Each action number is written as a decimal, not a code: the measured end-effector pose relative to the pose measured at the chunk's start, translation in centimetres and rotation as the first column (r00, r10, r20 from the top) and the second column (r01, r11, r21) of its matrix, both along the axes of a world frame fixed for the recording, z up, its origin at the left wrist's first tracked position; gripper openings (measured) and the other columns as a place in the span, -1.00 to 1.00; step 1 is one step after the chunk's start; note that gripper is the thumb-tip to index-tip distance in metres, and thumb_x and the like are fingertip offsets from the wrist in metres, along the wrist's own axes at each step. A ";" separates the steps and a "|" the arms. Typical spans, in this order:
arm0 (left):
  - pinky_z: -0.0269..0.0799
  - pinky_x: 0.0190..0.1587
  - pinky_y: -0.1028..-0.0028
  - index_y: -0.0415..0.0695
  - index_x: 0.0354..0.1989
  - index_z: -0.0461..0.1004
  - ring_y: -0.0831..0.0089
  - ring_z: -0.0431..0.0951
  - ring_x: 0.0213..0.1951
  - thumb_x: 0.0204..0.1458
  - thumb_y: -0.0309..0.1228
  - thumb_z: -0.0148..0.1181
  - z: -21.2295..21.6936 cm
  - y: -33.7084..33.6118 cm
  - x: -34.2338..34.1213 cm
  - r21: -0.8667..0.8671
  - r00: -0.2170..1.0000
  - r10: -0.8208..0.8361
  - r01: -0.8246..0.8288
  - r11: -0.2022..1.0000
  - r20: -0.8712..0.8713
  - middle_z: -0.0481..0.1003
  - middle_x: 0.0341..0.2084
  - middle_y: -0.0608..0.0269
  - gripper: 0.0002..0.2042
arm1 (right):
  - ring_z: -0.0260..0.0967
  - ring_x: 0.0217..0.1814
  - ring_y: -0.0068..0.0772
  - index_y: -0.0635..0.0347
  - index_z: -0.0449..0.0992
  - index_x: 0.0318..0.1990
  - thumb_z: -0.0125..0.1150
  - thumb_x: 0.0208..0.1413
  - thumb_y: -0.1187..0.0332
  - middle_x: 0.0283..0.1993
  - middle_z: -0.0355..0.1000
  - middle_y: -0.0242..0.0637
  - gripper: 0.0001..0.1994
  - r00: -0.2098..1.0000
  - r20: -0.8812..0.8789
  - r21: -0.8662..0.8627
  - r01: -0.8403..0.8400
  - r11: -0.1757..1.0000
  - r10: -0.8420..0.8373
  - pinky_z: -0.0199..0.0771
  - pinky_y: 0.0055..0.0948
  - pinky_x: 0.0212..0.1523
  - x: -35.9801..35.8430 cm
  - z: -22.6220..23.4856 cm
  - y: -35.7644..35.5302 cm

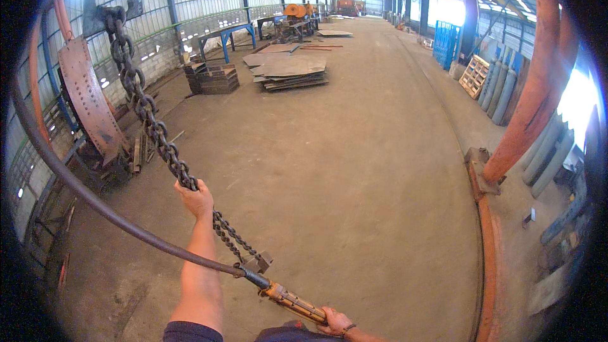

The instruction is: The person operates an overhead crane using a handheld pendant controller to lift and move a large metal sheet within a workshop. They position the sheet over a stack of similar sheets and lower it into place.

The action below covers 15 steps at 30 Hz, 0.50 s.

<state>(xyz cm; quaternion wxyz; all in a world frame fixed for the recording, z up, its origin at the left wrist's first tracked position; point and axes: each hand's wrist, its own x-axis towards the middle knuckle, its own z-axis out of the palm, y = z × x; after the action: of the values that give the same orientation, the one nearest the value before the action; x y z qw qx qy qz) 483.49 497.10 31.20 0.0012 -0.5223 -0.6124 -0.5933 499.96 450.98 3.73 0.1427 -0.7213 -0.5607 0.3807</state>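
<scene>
My left hand [195,199] is closed around a heavy dark chain [147,117] that hangs slantwise from the upper left. Below my fist the chain runs on as two strands [229,234], which end at a blocky metal fitting [258,262]. Low in the view, my right hand [335,322] is wrapped round the lower end of a yellow crane pendant control [294,302]. A thick dark cable [120,220] leaves the pendant's top and arcs up to the left. The right thumb and fingers show only in part.
Stacked metal plates [288,71] lie ahead, beside dark steel pieces [212,78] and a blue-legged bench [228,38]. At left leans a curved, perforated plate [92,101]. An orange column [525,101] rises from a floor rail [486,259] at right; gas cylinders [503,92] stand beyond.
</scene>
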 end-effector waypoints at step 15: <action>0.41 -0.22 0.12 -0.18 0.05 0.18 -0.05 0.53 -0.27 -0.07 -0.41 0.19 1.6 9.4 8.5 0.103 1.000 -0.008 0.006 0.995 0.018 0.48 -0.33 -0.09 -0.51 | 0.37 0.02 0.21 0.07 0.08 0.25 0.30 -0.05 -0.01 0.03 0.37 0.11 -0.23 0.992 -0.105 0.102 0.077 0.992 -0.066 0.41 0.00 -0.02 0.2 0.1 2.3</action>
<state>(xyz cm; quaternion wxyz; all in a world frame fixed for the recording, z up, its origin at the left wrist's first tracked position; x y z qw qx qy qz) 491.97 506.50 32.78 0.0204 -0.5180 -0.5794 -0.6290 500.16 453.27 3.82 0.2227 -0.7122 -0.5458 0.3813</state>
